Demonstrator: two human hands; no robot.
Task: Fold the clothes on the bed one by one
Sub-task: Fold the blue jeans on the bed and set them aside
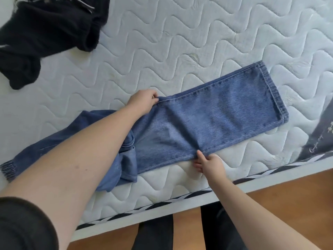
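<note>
A pair of blue jeans [216,112] lies across the near part of the white quilted mattress [180,42], legs stacked and pointing right, hems at the far right. My left hand [144,101] pinches the far edge of the legs about midway along. My right hand [209,164] pinches the near edge opposite it. The waist end is bunched at the left, partly hidden under my left forearm.
A heap of black clothing [43,33] lies at the far left of the mattress. A grey printed cloth [322,138] shows at the right edge. The mattress's near edge [162,208] runs diagonally, with wooden floor [288,204] and my dark-trousered legs below.
</note>
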